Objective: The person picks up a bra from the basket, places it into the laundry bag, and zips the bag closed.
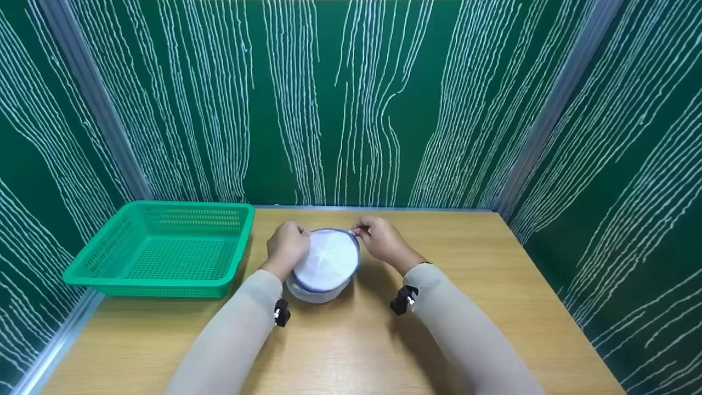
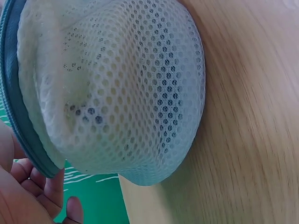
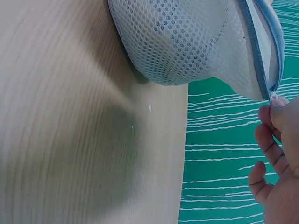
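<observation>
A white mesh laundry bag (image 1: 328, 258) with a blue-grey zipper band stands on the table between both hands, its pale lid facing up. The left hand (image 1: 288, 247) pinches the zipper band (image 2: 17, 112) at the bag's far left edge. On the far right side, the right hand (image 1: 384, 241) holds a small light piece at the zipper's corner between thumb and index finger, its other fingers loosely bent. Two blue zipper edges (image 3: 254, 46) stand slightly apart in the right wrist view and meet near those fingertips. The honeycomb mesh side (image 2: 121, 88) bulges outward; its contents cannot be made out.
A green plastic basket (image 1: 164, 258) with perforated walls sits at the table's left side. Green panels (image 1: 362, 109) with wavy white lines enclose the back and sides. The wooden table (image 1: 466, 307) extends in front and to the right.
</observation>
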Action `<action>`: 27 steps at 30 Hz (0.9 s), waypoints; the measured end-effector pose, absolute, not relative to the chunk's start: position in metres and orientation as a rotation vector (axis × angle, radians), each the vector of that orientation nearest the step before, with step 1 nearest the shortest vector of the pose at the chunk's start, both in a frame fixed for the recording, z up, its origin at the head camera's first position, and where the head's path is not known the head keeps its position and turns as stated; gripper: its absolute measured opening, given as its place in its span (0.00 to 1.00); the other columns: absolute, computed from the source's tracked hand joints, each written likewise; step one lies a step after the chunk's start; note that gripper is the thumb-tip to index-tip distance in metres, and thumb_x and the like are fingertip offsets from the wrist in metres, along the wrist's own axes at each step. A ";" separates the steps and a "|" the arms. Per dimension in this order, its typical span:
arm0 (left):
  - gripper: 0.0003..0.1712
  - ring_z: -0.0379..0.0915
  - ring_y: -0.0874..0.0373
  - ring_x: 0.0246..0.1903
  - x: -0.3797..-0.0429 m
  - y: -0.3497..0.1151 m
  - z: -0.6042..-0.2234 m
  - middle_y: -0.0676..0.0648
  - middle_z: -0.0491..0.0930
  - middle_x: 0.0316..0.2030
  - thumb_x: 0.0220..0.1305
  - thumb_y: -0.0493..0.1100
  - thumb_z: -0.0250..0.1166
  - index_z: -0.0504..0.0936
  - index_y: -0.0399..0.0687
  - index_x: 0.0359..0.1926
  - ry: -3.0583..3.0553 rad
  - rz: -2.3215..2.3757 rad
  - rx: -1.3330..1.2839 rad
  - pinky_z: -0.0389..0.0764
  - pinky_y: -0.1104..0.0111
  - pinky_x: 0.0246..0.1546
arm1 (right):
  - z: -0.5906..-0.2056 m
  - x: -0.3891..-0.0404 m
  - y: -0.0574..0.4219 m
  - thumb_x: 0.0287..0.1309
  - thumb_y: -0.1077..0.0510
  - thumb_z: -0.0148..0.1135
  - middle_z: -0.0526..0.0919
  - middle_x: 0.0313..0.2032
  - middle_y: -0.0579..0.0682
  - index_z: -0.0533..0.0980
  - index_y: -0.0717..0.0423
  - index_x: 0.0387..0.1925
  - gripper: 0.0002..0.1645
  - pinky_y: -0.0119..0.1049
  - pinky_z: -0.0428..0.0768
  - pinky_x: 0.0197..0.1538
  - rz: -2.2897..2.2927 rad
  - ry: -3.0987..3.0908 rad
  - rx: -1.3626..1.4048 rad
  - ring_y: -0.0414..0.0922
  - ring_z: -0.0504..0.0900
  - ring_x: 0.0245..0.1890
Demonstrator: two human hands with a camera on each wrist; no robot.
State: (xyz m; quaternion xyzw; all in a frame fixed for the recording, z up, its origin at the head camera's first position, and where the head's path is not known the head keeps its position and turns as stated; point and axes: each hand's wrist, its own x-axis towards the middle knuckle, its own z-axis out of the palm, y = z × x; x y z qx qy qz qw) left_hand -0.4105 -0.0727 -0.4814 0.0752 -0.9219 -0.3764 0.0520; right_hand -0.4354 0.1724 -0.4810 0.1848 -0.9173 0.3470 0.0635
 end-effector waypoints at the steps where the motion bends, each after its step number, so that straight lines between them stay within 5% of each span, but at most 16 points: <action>1: 0.16 0.85 0.46 0.49 -0.411 -0.073 -0.482 0.44 0.89 0.48 0.87 0.48 0.59 0.89 0.47 0.43 -2.803 -1.159 0.231 0.85 0.50 0.56 | -0.481 -0.436 0.172 0.82 0.64 0.65 0.93 0.48 0.54 0.88 0.56 0.47 0.07 0.50 0.89 0.68 1.047 -2.767 0.563 0.51 0.91 0.56; 13: 0.21 0.79 0.43 0.73 -0.411 -0.052 -0.477 0.43 0.85 0.68 0.89 0.51 0.60 0.87 0.49 0.70 -2.811 -1.237 0.017 0.79 0.46 0.78 | -0.479 -0.436 0.162 0.83 0.64 0.64 0.92 0.48 0.53 0.88 0.54 0.48 0.08 0.49 0.90 0.66 1.080 -2.760 0.559 0.50 0.90 0.55; 27: 0.16 0.76 0.45 0.72 -0.411 -0.035 -0.476 0.48 0.86 0.65 0.87 0.46 0.64 0.92 0.55 0.65 -2.835 -1.119 -0.098 0.69 0.42 0.78 | -0.482 -0.435 0.160 0.82 0.65 0.64 0.93 0.47 0.54 0.88 0.56 0.46 0.08 0.49 0.90 0.64 1.075 -2.723 0.622 0.51 0.90 0.54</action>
